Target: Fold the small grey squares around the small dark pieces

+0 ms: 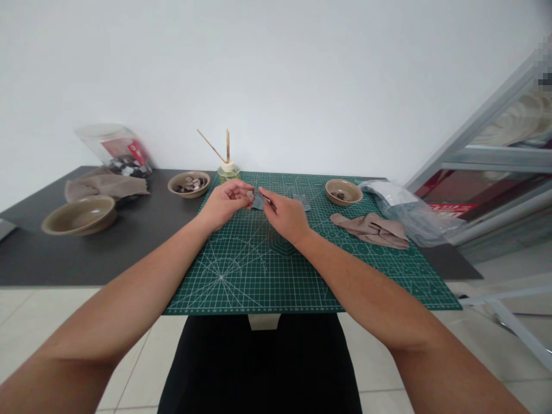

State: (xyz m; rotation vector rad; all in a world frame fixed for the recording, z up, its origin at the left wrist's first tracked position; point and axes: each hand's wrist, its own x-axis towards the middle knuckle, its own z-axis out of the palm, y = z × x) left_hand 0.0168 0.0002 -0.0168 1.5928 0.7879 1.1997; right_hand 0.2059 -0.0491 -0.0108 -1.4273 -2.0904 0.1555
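Over the green cutting mat (pixel 241 287), both hands are close together. My left hand (pixel 222 204) pinches a small pale piece (pixel 250 195) at its fingertips; its exact kind is too small to tell. My right hand (pixel 288 215) is closed round a thin dark tool (pixel 269 201), mostly hidden by the fingers. Between and beyond the hands, a grey flat piece (pixel 259 201) shows in part. Another translucent grey piece (pixel 302 201) lies on the mat just past my right hand. A small bowl (pixel 172 187) with several dark and pale chips stands left of my left hand.
At right are a small bowl (pixel 354 194) with a dark piece inside, a brown cloth (pixel 373 230) and a clear plastic bag (pixel 414 213). A bottle with sticks (pixel 228 169) stands behind. Leftward are a larger bowl (pixel 80 230), another cloth (pixel 103 185) and a clear jar (pixel 92 138).
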